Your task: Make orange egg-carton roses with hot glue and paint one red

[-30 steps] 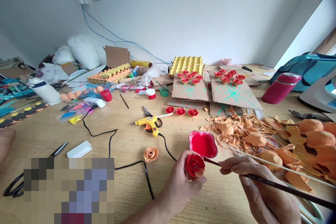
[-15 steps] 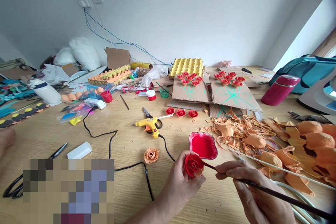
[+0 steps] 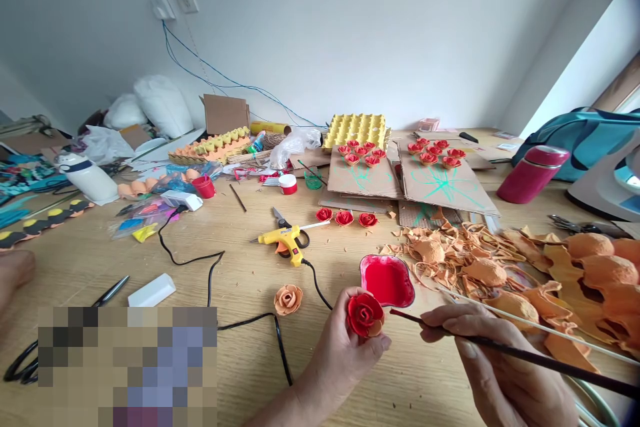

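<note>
A mostly red rose [image 3: 365, 315] with a bare orange patch on its lower right petal is held in my left hand [image 3: 345, 347]. My right hand [image 3: 500, 353] grips a dark paintbrush [image 3: 520, 355], its red tip just right of the rose and apart from it. Behind the rose lies a shallow dish of red paint [image 3: 386, 280]. An unpainted orange rose [image 3: 288, 299] rests on the table to the left. Three red roses [image 3: 344, 217] stand in a row farther back.
A yellow glue gun [image 3: 285, 240] lies over scissors, its black cord running forward. Orange carton scraps [image 3: 480, 270] cover the right side. Red flowers stand on cardboard sheets [image 3: 445, 180] behind. A pink bottle [image 3: 534, 173] is at the right; another person's hand [image 3: 15, 273] shows at the left edge.
The brush tip has come away from the rose, as my right hand moved slightly right and down. The rose has turned and shifted a little left in my left hand.
</note>
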The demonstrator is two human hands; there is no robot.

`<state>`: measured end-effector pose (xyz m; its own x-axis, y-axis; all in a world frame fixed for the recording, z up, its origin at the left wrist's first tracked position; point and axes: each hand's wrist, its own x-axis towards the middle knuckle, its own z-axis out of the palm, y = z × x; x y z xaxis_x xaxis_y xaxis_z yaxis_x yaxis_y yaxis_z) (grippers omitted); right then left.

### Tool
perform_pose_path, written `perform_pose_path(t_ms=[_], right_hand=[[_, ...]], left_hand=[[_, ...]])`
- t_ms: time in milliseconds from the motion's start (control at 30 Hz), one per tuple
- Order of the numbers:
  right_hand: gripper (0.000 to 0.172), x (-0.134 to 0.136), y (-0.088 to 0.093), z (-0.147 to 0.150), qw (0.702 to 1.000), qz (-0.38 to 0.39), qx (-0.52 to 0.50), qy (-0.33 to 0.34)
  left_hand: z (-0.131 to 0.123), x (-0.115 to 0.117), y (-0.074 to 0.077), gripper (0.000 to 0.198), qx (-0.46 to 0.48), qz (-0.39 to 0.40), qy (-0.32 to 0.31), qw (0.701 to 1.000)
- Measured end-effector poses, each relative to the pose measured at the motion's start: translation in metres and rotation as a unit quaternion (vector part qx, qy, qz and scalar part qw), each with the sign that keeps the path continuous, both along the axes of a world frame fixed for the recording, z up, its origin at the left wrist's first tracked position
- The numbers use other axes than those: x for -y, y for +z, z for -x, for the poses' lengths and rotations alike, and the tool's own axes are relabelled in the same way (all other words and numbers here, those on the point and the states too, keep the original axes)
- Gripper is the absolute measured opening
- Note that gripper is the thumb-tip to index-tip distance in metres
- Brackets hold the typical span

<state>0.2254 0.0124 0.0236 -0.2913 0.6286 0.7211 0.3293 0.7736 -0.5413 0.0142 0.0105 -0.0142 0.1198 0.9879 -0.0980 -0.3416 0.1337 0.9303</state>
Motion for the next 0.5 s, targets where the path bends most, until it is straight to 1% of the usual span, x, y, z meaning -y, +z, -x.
perform_pose_path(t_ms=[167, 233, 333, 500], right_hand=[[0.025, -0.006, 0.0018, 0.0041, 0.998, -0.024, 0.013, -0.062], [0.024, -0.0072, 0.0002, 0.0047, 0.996, -0.025, 0.023, -0.079], [0.023, -0.0074, -0.0018, 0.0055, 0.995, -0.031, 0.045, -0.089], [0.02, -0.0067, -0.0008, 0.0064, 0.991, -0.03, 0.076, -0.104]], left_hand=[[-0.0045, 0.0043, 0.0057, 0.065, 0.016, 0.027, -0.015, 0.999], [-0.006, 0.0064, 0.0075, 0.067, 0.013, 0.028, -0.011, 0.999], [-0.0069, 0.0078, 0.0073, 0.063, -0.018, 0.017, -0.013, 1.0], [-0.0071, 0.0052, 0.0027, 0.046, -0.041, -0.004, -0.023, 0.999]])
